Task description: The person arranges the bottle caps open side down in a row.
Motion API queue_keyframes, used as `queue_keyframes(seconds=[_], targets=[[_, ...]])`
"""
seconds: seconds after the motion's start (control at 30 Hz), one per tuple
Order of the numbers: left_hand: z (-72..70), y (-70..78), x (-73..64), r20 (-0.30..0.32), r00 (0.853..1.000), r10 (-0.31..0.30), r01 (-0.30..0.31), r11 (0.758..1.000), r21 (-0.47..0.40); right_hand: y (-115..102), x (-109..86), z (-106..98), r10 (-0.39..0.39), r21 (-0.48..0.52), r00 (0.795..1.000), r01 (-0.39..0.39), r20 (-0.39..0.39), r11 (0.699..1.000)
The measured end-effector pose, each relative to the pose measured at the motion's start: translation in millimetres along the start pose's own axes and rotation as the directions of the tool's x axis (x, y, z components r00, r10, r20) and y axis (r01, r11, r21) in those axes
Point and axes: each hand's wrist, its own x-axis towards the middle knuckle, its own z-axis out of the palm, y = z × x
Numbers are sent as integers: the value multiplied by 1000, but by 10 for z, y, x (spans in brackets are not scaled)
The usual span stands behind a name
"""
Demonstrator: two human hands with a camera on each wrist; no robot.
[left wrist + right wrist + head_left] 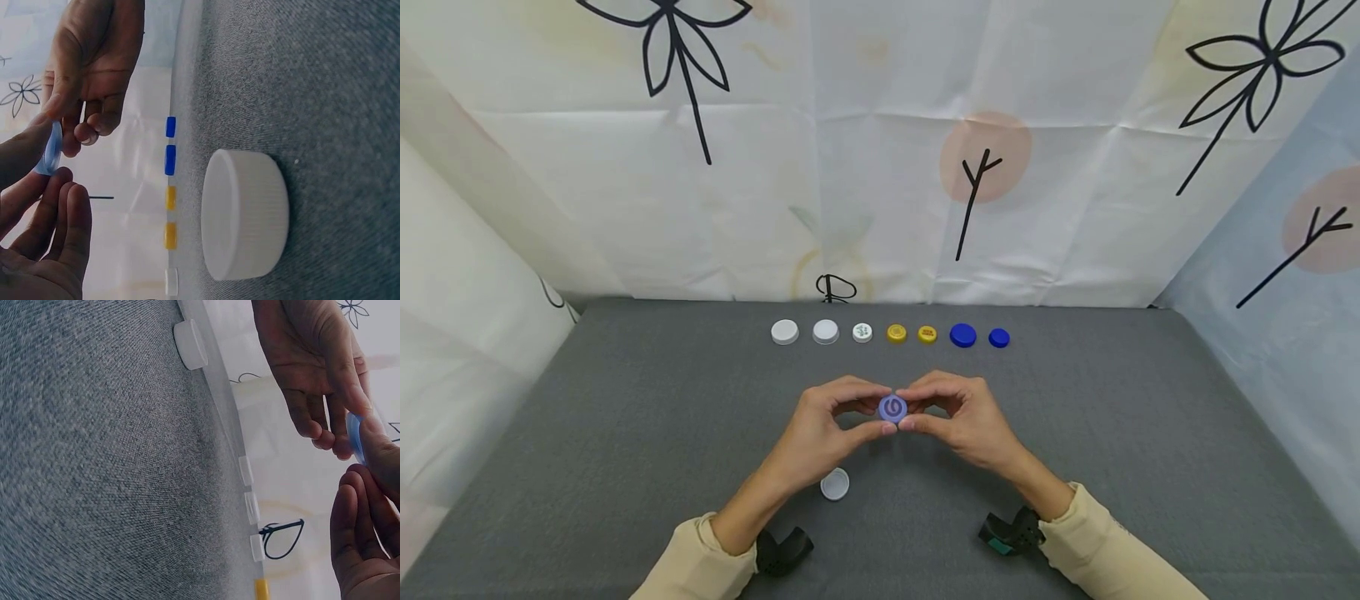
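Between both hands, raised over the grey cloth, is a light blue bottle cap with a darker mark on its face. My left hand pinches its left edge between thumb and fingers. On the opposite edge, my right hand pinches it the same way. The left wrist view shows the blue cap edge-on between the fingertips. Below my left hand, a white cap lies on the cloth with its hollow side up; its ribbed side shows large in the left wrist view.
A row of caps runs along the back of the grey table: white caps at left, yellow caps in the middle, then a large blue cap and a small blue cap. Behind hangs a patterned white curtain.
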Motion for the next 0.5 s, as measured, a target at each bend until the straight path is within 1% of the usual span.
queue_keyframes(seconds=[0.1,0.23,0.33,0.5], targets=[[-10,2,1,5,1000,6,-6,1000,13,2,-1,-2,0,-5,1000,0,6,1000],[-21,7,5,3,1000,24,-24,1000,20,-7,-4,-3,33,-3,999,-33,5,999],[-23,14,4,-8,1000,29,-28,999,27,-10,-6,-3,42,-4,999,-42,8,999],[-21,20,0,-22,999,31,-29,998,59,6,-5,-4,11,-7,1000,-11,13,1000]])
